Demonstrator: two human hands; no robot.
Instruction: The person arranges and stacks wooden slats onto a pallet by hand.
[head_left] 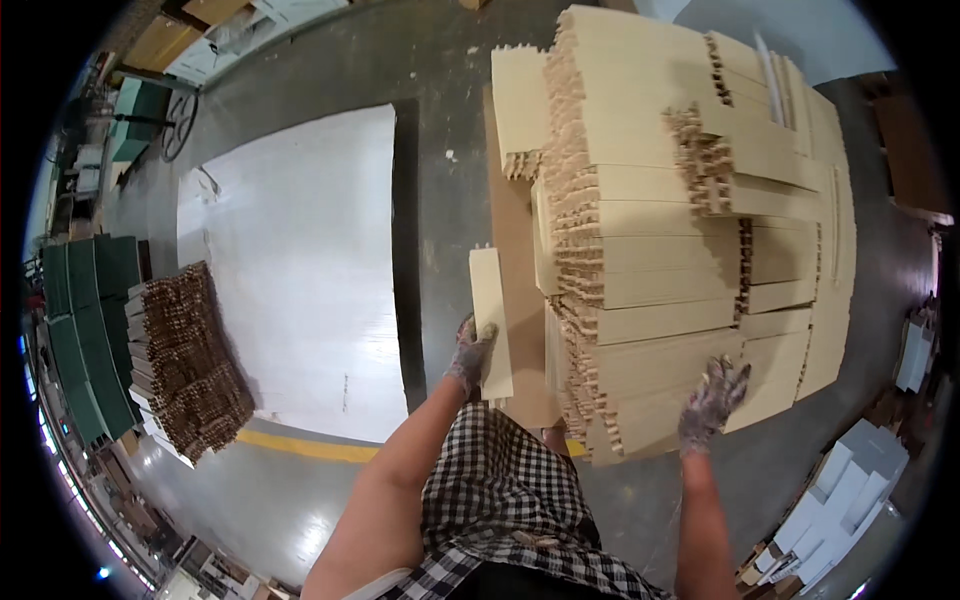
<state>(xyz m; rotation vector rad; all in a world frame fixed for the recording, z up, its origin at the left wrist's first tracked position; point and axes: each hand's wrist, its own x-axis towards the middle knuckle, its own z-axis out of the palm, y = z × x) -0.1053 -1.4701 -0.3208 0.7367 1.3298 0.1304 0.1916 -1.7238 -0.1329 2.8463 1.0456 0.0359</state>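
My left hand (472, 352), in a thin stained glove, grips a narrow cream-coloured wooden board (488, 285) near its middle. Small tabs stick out at both of the board's short ends. To the right rises a large stack of similar cream boards (665, 320), with rough, notched brown ends along its left side. Over the near part of that stack is my right hand (712, 405), gloved too, its fingers apart and nothing in them. I cannot tell whether it touches the boards.
Brown sheet (520, 345) shows along the stack's left edge. A large white-topped platform (300, 260) lies left. Brown-ended boards (192, 350) are piled at its left edge, beside dark green panels (90, 330). A yellow line (310, 447) crosses the grey floor. White panels (840, 490) lie at lower right.
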